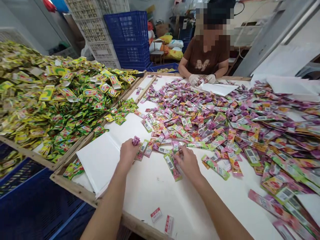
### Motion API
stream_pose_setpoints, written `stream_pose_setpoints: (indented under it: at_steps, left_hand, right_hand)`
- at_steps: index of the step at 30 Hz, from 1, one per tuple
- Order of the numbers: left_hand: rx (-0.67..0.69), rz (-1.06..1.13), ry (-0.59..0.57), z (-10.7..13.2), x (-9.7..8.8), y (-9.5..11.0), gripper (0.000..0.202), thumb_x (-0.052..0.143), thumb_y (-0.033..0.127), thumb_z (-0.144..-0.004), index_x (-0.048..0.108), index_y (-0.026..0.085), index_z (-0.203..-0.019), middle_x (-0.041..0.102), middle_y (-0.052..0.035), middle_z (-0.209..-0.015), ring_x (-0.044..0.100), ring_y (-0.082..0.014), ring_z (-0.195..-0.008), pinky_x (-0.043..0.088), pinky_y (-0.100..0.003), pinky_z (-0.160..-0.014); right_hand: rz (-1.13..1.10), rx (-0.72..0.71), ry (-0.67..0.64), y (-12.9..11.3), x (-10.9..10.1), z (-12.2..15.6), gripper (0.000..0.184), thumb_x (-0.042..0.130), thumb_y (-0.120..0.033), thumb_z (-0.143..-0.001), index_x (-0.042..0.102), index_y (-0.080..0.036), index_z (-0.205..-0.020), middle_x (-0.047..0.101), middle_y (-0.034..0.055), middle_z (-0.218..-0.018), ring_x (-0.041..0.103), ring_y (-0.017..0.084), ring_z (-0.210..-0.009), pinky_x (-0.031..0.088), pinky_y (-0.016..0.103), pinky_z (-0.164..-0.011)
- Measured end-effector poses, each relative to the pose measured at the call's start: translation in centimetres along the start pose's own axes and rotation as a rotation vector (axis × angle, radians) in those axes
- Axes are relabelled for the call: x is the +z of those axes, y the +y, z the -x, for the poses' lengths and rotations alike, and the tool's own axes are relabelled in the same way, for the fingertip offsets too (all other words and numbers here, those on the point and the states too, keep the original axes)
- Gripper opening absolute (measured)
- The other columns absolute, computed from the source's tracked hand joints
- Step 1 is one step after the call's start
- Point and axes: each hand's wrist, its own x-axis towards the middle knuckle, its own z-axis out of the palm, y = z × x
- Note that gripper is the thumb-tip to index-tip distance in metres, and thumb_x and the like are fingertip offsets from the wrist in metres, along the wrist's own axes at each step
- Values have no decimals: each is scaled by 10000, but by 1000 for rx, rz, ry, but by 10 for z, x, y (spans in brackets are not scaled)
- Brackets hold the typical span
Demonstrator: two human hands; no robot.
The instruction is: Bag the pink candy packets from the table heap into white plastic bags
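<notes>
— What's your left hand doing?

— My left hand is closed, fingers pressed together, pinching a crumpled pink sachet that pokes out past the fingertips.

— And the right?

— My right hand is bent down at the near edge of the heap, with the fingers bunched together. A barcoded sachet lies just under my fingertips, with more sachets touching them. From this view I can't tell whether I'm gripping one or only touching it.

— Where is all this?

— Both hands are above a white-topped table. A wide heap of pink and green sachets spreads from my right hand to the far side. A white sheet of paper lies just beside my left hand, and two small red-and-white labels sit near the table's near edge.

— Anyone else there?

— Yes, across the table a person in a brown T-shirt has white-gloved hands at another white sheet. To my left is a wooden tray heaped with yellow and green sachets, and stacked blue plastic crates stand beyond it.
</notes>
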Motion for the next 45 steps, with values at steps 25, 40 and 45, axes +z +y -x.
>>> stream_pose_setpoints:
  at_steps: [25,40,45]
  left_hand:
    - [-46,276,-306,96,13,-10,203,647,175,-585,457,220,-640,491,48,-518,482,-146,-492,291,-232,-461]
    - [214,1117,-814,178,68,90,424,802,227,-609,660,201,-1007,626,-45,-882,583,-212,-821,482,-289,-732]
    - [444,1014,-781,183,63,94,369,795,223,-630,699,251,-985,564,-93,-1136,538,-282,-1057,452,-334,-887]
  right_hand:
    - [-127,85,-116,49,-50,80,142,516,-168,-768,608,-207,-868,610,19,-799,540,185,-770,400,309,-715]
    - [-690,322,100,30,-39,142,97,593,-178,-653,606,-219,-739,548,5,-753,509,164,-658,423,288,-606]
    - [-602,167,197,22,-46,158,259,445,-40,-594,554,-219,-745,541,5,-772,503,168,-746,407,279,-659]
